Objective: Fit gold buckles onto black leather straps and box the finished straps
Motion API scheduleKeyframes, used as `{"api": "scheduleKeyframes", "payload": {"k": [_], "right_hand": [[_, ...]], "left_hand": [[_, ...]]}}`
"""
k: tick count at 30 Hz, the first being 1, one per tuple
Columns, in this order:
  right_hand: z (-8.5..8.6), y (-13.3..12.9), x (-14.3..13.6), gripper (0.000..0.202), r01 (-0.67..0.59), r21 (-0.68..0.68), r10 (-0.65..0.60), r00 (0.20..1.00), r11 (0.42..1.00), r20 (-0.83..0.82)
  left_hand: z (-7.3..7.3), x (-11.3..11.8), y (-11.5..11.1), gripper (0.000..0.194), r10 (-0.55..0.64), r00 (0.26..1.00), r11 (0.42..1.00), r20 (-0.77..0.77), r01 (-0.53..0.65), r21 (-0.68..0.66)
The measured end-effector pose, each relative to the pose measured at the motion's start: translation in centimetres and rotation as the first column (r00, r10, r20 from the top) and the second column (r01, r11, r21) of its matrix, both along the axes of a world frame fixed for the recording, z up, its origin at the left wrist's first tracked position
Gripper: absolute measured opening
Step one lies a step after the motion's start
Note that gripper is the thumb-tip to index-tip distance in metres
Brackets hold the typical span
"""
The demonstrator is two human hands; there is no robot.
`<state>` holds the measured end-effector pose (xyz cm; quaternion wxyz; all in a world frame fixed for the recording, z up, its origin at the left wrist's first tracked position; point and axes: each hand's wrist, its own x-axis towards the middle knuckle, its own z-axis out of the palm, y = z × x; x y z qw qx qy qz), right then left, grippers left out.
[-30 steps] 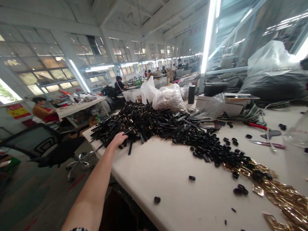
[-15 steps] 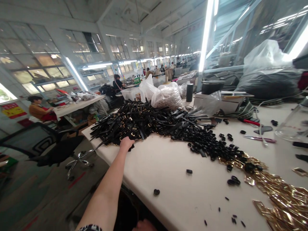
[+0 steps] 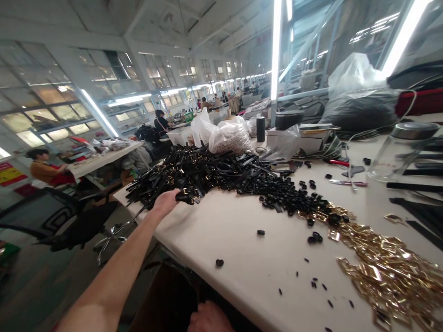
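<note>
My left hand (image 3: 165,203) reaches to the near edge of a big heap of black straps (image 3: 194,173) with gold buckles. Its fingers are closed around a few black buckle straps (image 3: 187,196), whose ends stick out to the right of the hand. Low in the picture, just off the table's front edge, is my right hand (image 3: 210,318). Its fingers look curled in, and whatever they hold, if anything, is hidden. Small black strap loops (image 3: 290,196) spread rightward from the heap, running into a pile of gold rectangular rings (image 3: 391,267).
Bags of clear plastic (image 3: 231,136) stand behind the heap. Scissors (image 3: 348,183), a glass jar (image 3: 394,154) and black strips (image 3: 418,216) lie to the right. An office chair (image 3: 65,212) is left of the table (image 3: 221,226). Another person (image 3: 46,168) sits at a far table.
My view has turned to the right. My left hand has drawn back slightly from the heap with the buckle straps in its grip, and more of my right hand shows.
</note>
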<state>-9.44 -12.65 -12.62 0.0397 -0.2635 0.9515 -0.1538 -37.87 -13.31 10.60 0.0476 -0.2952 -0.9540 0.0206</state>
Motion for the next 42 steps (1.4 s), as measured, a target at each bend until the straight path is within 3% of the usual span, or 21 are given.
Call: {"api": "scheduleKeyframes", "payload": {"k": [4,7,9,11,14,17,20,23,28,31,34,38,42], "right_hand": [[-0.5,-0.7,-0.8,0.018,0.014,0.003,-0.014,1.0,1.0,0.028],[-0.8,-0.8,-0.5,0.019,0.025,-0.006,-0.025,1.0,1.0,0.014],[-1.0,-0.6,-0.1,0.019,0.039,-0.028,-0.039,0.999,0.999,-0.019],[-1.0,-0.4,0.4,0.02,0.061,-0.063,-0.064,0.996,0.996,-0.06],[-0.6,0.0,0.9,0.022,0.072,-0.095,-0.081,0.993,0.993,-0.089],[0.1,0.3,1.2,0.021,0.062,-0.096,-0.071,0.993,0.993,-0.092],[0.7,0.5,1.3,0.023,0.061,-0.099,-0.069,0.994,0.993,-0.083],[0.6,0.5,1.4,0.021,0.069,-0.106,-0.078,0.994,0.992,-0.083],[-0.3,0.1,1.3,0.024,0.082,-0.101,-0.091,0.992,0.992,-0.093],[-0.3,0.2,1.1,0.024,0.085,-0.099,-0.093,0.992,0.991,-0.081],[1.3,1.0,1.2,0.022,0.073,-0.114,-0.08,0.995,0.991,-0.055],[4.4,2.3,1.9,0.016,0.043,-0.11,-0.046,0.999,0.993,-0.017],[4.9,2.6,1.7,0.018,0.008,-0.134,0.001,0.998,0.991,0.07]], "left_hand": [[4.4,1.2,0.1,0.018,-0.181,0.983,0.981,-0.029,0.179,-0.069],[5.7,1.5,1.0,0.011,-0.306,0.951,0.938,0.048,0.309,-0.159],[4.9,1.4,1.9,0.01,-0.265,0.953,0.944,0.149,0.288,-0.163],[3.1,1.3,2.7,0.013,-0.194,0.955,0.961,0.225,0.231,-0.152],[-0.1,1.1,3.3,0.014,-0.143,0.954,0.972,0.263,0.185,-0.142],[-2.1,1.2,3.1,0.009,-0.109,0.954,0.981,0.28,0.148,-0.122],[-2.3,1.4,2.4,0.007,-0.1,0.948,0.986,0.302,0.135,-0.096],[-1.5,1.6,1.4,0.009,-0.108,0.935,0.988,0.338,0.138,-0.065],[-0.7,1.9,-0.8,0.034,-0.139,0.873,0.99,0.468,0.112,0.084],[-1.2,2.8,-2.2,0.029,-0.128,0.849,0.966,0.512,-0.011,0.259],[-1.9,4.8,-4.4,0.017,-0.108,0.88,0.933,0.462,-0.07,0.352],[-3.1,9.1,-9.9,0.012,-0.104,0.874,0.892,0.475,-0.129,0.433],[-5.7,13.9,-16.7,0.016,-0.067,0.822,0.881,0.565,-0.217,0.421]]}}
